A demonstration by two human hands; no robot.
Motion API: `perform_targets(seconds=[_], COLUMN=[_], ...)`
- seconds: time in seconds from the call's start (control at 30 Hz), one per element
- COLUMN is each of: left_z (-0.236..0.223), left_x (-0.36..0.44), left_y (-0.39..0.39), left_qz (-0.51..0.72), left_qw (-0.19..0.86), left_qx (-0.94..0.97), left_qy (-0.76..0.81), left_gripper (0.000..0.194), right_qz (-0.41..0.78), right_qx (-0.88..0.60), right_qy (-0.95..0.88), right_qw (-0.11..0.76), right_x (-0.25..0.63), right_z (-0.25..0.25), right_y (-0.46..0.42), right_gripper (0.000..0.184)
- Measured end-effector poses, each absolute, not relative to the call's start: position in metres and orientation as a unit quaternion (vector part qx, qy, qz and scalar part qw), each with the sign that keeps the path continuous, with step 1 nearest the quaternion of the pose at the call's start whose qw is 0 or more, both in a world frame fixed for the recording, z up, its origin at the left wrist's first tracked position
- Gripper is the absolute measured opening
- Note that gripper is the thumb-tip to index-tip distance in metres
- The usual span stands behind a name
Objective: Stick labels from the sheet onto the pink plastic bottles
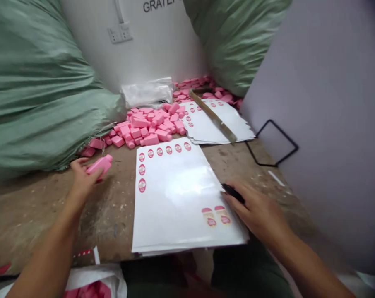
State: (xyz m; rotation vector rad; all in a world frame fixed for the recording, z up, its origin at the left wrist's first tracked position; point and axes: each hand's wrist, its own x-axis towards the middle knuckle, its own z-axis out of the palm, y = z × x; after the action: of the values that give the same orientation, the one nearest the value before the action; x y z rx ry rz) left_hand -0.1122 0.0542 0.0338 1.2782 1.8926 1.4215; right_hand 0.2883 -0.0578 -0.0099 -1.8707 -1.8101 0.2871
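The pink plastic bottle (99, 165) sits in our left hand (85, 179), just left of the front label sheet and above the bench (41, 219). The left hand is partly closed, with its fingers curled around the bottle's body. Our right hand (256, 211) is half closed on 1 slim black item (233, 193), of a kind we cannot determine, and lies beside the right edge of the sheet. In the step in hand, both hands are occupied at the sheet, so any further handling calls for 1 hand to be freed first.

The front label sheet (175, 198) lies flat on the bench. It carries 8 oval labels along 2 edges and 2 larger labels near 1 corner. Behind it lies 1 rear label sheet (203, 128) under 1 wooden strip (212, 116). The loose pink bottles (147, 128) form 1 heap, too many to count. Around these are 2 green woven sacks (35, 82), 1 clear plastic bag (147, 93) and 1 black wire frame (282, 133).
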Motion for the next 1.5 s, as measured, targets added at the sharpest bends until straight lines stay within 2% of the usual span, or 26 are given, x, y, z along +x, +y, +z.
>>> perform_targets(seconds=[0.07, 0.17, 0.27, 0.33, 0.43, 0.5, 0.57, 0.63, 0.87, 1.2, 1.3, 1.43, 1.5], left_z=[0.040, 0.045, 0.047, 0.047, 0.046, 0.044, 0.042, 0.037, 0.017, 0.011, 0.010, 0.008, 0.008], left_x=[-0.098, -0.065, -0.029, -0.007, 0.023, 0.042, 0.060, 0.075, 0.095, 0.091, 0.090, 0.090, 0.090], left_y=[0.017, -0.026, -0.046, -0.052, -0.059, -0.065, -0.067, -0.065, -0.043, -0.041, -0.041, -0.039, -0.037], left_qz=[0.519, 0.548, 0.609, 0.631, 0.597, 0.534, 0.481, 0.455, 0.448, 0.447, 0.447, 0.452, 0.454], left_qw=[0.272, 0.398, 0.542, 0.589, 0.649, 0.687, 0.707, 0.721, 0.762, 0.785, 0.788, 0.793, 0.796], left_qx=[0.457, 0.409, 0.276, 0.203, 0.175, 0.215, 0.276, 0.312, 0.235, 0.174, 0.164, 0.149, 0.138], left_qy=[0.669, 0.611, 0.509, 0.463, 0.439, 0.443, 0.439, 0.420, 0.403, 0.392, 0.389, 0.381, 0.376], left_gripper=[0.065, 0.053, 0.041, 0.040, 0.040, 0.039, 0.035, 0.031, 0.033, 0.040, 0.041, 0.037, 0.035], right_qz=[0.086, 0.092, 0.096, 0.093, 0.122, 0.210, 0.302, 0.322, 0.164, 0.127, 0.151, 0.253, 0.258], right_qx=[-0.691, -0.682, -0.671, -0.669, -0.666, -0.654, -0.637, -0.630, -0.648, -0.648, -0.653, -0.658, -0.660], right_qy=[-0.685, -0.701, -0.706, -0.706, -0.690, -0.670, -0.652, -0.661, -0.726, -0.738, -0.729, -0.691, -0.687], right_qw=[0.213, 0.189, 0.202, 0.213, 0.255, 0.281, 0.280, 0.250, 0.160, 0.141, 0.143, 0.158, 0.159], right_x=[0.284, 0.276, 0.271, 0.271, 0.276, 0.279, 0.279, 0.276, 0.263, 0.261, 0.262, 0.268, 0.269], right_z=[-0.008, -0.011, -0.012, -0.010, -0.002, 0.005, 0.010, 0.011, 0.004, 0.004, 0.005, 0.006, 0.005], right_y=[-0.055, -0.053, -0.051, -0.052, -0.061, -0.070, -0.077, -0.082, -0.083, -0.077, -0.073, -0.072, -0.073], right_gripper=[0.025, 0.022, 0.023, 0.025, 0.026, 0.029, 0.034, 0.036, 0.019, 0.014, 0.015, 0.018, 0.018])
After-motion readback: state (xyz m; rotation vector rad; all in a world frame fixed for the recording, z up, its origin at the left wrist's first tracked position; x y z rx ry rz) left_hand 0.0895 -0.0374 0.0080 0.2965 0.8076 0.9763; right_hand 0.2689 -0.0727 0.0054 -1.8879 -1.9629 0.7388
